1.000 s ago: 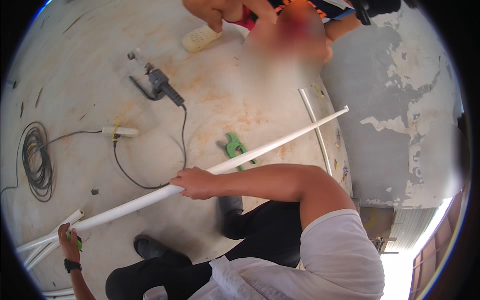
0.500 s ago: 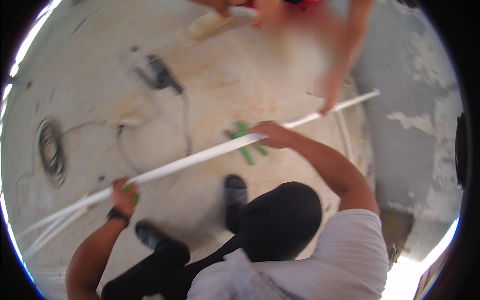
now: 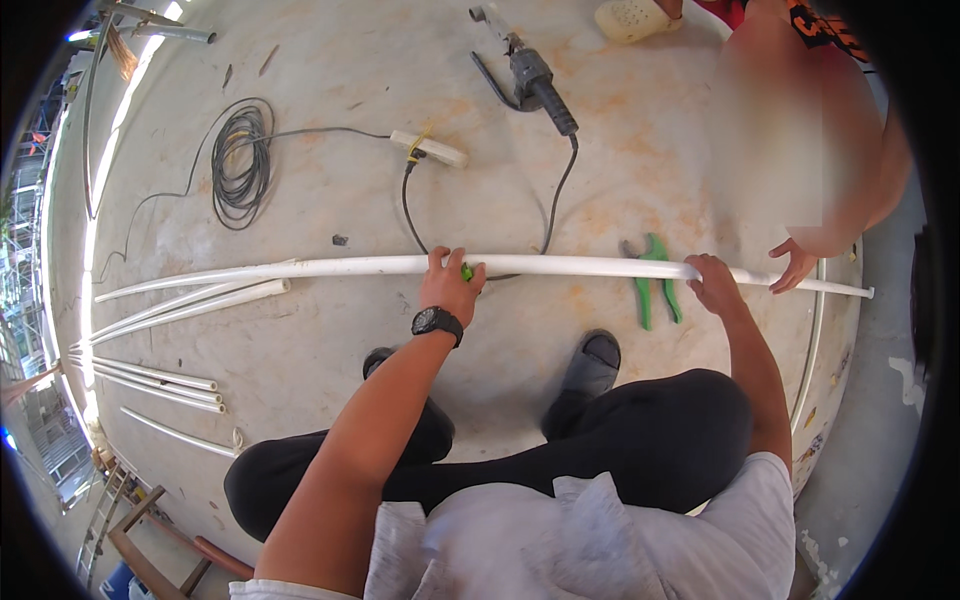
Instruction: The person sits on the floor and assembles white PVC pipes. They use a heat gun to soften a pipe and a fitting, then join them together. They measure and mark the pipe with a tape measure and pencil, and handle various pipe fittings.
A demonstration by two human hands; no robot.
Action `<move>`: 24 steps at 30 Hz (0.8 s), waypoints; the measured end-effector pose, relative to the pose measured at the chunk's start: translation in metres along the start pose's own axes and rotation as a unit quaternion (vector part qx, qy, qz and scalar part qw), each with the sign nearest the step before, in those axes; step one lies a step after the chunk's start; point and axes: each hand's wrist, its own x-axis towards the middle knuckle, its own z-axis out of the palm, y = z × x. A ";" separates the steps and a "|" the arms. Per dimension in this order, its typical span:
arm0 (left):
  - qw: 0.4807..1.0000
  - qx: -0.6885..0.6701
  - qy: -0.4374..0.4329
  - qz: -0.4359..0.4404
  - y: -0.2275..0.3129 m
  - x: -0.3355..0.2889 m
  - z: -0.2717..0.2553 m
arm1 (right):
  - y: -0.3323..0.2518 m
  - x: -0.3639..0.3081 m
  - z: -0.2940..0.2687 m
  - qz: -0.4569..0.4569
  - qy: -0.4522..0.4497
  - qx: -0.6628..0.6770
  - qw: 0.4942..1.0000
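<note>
A long white plastic pipe point(image 3: 560, 265) lies nearly level across the view. My left hand point(image 3: 452, 288), a black watch on its wrist, is closed over the middle of it, with a small green object point(image 3: 467, 271) under the fingers, too hidden to name. Farther right, my right hand point(image 3: 716, 287) grips the same pipe, fingers curled over it. Just beyond that, another person's hand point(image 3: 795, 266) is at the pipe's right part. Green-handled pipe cutters point(image 3: 644, 303) rest on the floor beside my right hand, partly behind the pipe.
Several more white pipes point(image 3: 170, 378) lie at the left. Beyond are a coiled black cable point(image 3: 240, 165), a white power strip point(image 3: 440, 150) and a corded power tool point(image 3: 535, 80). The other person crouches at the far right, by a grey wall point(image 3: 885, 400). Wooden furniture point(image 3: 150, 540) stands lower left.
The view has turned and shifted. The pipe, slanted up to the right before, now lies almost level. Both my hands still hold it, and the other person's hand remains near its right end.
</note>
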 end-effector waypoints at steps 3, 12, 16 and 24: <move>1.000 -0.005 0.015 0.016 -0.003 0.004 0.007 | -0.004 -0.001 0.010 -0.008 0.061 -0.023 0.998; 1.000 -0.008 -0.020 -0.007 -0.009 0.005 0.012 | -0.062 0.023 -0.030 0.014 0.023 -0.044 0.999; 1.000 -0.012 0.017 0.008 -0.013 0.004 0.017 | -0.103 0.043 -0.044 -0.024 0.029 0.078 0.996; 1.000 0.006 0.006 -0.001 -0.009 0.005 0.014 | -0.180 0.046 -0.043 -0.073 -0.128 0.155 0.977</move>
